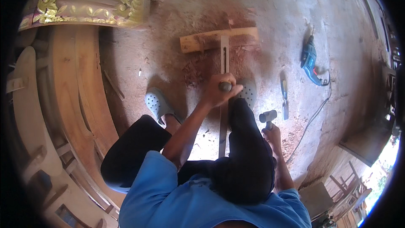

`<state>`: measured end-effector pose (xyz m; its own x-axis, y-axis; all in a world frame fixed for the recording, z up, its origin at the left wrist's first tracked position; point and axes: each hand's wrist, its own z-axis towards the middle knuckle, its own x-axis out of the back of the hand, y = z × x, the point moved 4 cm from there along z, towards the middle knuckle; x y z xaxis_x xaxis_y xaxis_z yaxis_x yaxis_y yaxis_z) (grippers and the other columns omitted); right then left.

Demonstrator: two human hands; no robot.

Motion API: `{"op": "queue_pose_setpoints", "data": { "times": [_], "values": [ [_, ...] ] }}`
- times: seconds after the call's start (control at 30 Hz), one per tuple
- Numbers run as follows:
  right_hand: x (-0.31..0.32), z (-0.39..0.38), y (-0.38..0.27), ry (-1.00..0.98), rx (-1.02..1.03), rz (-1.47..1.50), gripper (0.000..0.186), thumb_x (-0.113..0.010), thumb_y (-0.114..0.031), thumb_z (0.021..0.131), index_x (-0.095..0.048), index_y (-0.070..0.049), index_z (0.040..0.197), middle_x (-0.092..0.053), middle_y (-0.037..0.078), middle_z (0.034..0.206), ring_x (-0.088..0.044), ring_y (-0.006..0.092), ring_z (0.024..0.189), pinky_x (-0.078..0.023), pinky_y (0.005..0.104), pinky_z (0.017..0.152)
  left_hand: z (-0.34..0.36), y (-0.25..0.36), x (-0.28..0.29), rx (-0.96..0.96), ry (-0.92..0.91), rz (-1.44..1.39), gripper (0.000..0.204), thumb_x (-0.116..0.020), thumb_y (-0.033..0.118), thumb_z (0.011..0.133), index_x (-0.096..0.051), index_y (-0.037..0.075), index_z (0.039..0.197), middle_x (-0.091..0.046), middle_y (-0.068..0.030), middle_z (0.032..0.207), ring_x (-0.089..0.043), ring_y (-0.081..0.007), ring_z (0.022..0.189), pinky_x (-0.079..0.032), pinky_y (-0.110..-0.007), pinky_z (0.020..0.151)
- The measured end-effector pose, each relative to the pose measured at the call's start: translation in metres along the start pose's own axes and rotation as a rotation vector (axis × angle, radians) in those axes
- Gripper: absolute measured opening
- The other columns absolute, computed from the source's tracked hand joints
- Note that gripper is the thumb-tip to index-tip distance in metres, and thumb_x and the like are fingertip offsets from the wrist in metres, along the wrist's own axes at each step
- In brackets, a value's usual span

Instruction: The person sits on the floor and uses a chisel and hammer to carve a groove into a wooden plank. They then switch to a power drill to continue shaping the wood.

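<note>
Left hand (216, 91) at frame centre, fingers curled round a tool handle (225, 86), its lower end hidden; right hand (272, 137), lower right of centre, fingers wrapped round a hammer (268, 117). Wooden strip (223, 122) runs down frame centre, upper end across a wooden block (244, 36). Main risk: a hammer blow off the small handle top could hit the left fingers. Strip looks narrow and unclamped, so a tilted blow could skid it or split it beside the slot (225, 59). Right shoe (249, 93) sits close by, exposed to a slipping tool.
</note>
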<state>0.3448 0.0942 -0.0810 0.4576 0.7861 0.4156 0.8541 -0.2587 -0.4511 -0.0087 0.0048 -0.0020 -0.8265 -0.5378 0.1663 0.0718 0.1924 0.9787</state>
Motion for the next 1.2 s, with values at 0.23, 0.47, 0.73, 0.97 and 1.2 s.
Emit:
{"op": "queue_pose_setpoints", "data": {
  "times": [0.23,0.47,0.73,0.97,1.2],
  "values": [
    [-0.004,0.037,0.034,0.063,-0.082,-0.133,0.018,-0.068,-0.016,0.081,-0.063,0.001,0.084,-0.066,0.012,0.065,-0.066,0.0216,0.051,-0.056,0.0374,0.049,-0.002,0.125,0.117,-0.331,0.502,-0.573,0.022,-0.076,0.018,0.088,-0.058,0.006,0.093,-0.058,-0.0029,0.067,-0.060,-0.0133,0.062,-0.049,-0.028,0.058],
    [-0.013,0.066,0.088,0.083,-0.208,-0.160,0.023,-0.069,-0.019,0.081,-0.068,0.003,0.088,-0.070,0.017,0.068,-0.071,0.0256,0.055,-0.058,0.0393,0.056,-0.002,0.010,0.138,0.449,0.523,-0.199,0.043,-0.069,0.050,0.098,-0.055,0.010,0.098,-0.057,-0.0017,0.069,-0.057,-0.0119,0.060,-0.048,-0.028,0.059],
    [-0.021,0.067,0.105,0.118,-0.143,-0.543,0.036,-0.073,-0.030,0.082,-0.067,-0.002,0.104,-0.074,0.025,0.101,-0.072,0.0432,0.100,-0.055,0.0521,0.088,-0.023,-0.064,0.114,0.564,0.492,-0.268,0.042,-0.074,0.048,0.095,-0.057,0.010,0.096,-0.057,0.0000,0.067,-0.057,-0.0107,0.056,-0.046,-0.026,0.054],
    [-0.024,0.074,0.118,0.054,-0.070,-0.621,0.048,-0.075,-0.037,0.085,-0.063,-0.001,0.113,-0.073,0.030,0.105,-0.069,0.0484,0.104,-0.054,0.0561,0.091,-0.004,-0.070,0.114,0.532,0.464,-0.297,0.041,-0.077,0.047,0.094,-0.061,0.009,0.094,-0.058,-0.0008,0.071,-0.058,-0.0111,0.058,-0.049,-0.026,0.057],
    [-0.021,0.070,0.105,0.024,-0.064,-0.728,0.057,-0.073,-0.039,0.087,-0.061,0.003,0.124,-0.072,0.031,0.108,-0.070,0.0468,0.106,-0.055,0.0544,0.093,-0.014,-0.085,0.102,0.594,0.406,-0.338,0.038,-0.078,0.043,0.093,-0.059,0.010,0.100,-0.060,-0.0022,0.072,-0.060,-0.0122,0.060,-0.054,-0.029,0.058]
  ]
}}
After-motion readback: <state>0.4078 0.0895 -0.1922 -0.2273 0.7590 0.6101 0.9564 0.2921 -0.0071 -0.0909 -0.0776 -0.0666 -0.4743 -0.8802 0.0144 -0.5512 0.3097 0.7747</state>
